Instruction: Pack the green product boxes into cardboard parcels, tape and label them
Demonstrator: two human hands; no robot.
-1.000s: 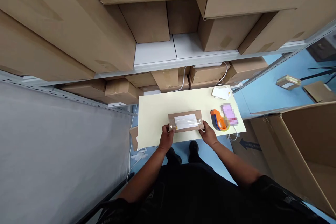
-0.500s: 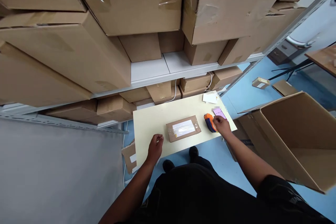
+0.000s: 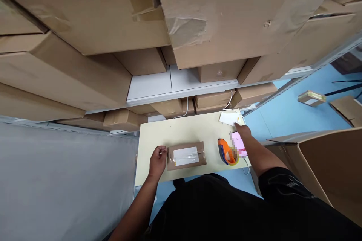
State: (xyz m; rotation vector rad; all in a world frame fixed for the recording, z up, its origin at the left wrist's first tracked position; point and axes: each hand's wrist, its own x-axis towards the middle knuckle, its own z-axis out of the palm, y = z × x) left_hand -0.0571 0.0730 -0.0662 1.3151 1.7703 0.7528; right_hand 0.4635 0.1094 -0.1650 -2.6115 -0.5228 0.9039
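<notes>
A flat brown cardboard parcel (image 3: 173, 166) lies on the pale board, a white label (image 3: 185, 156) under clear tape on its top. At its left end is my left hand (image 3: 157, 162), fingers curled into a pinch; whatever is in them is too small to make out. My right hand (image 3: 243, 131) reaches to the far right corner, its fingertips closed at the near edge of white paper labels (image 3: 228, 118). Nearer me lies an orange and blue tape dispenser (image 3: 224, 150) with a yellowish roll, untouched. A phone with a pink screen (image 3: 238, 141) lies partly beneath my right forearm.
Shelves (image 3: 149, 87) of cardboard boxes rise just beyond the board (image 3: 155, 131). At right stands a large open carton (image 3: 316, 165). A grey panel (image 3: 68, 173) fills the left. A small taped box (image 3: 312, 98) sits on the blue floor. White cables run behind and beside the board.
My right hand has left the tape dispenser and moved away from me to the white labels. My left hand is now closer to the parcel's left end. The camera view has shifted.
</notes>
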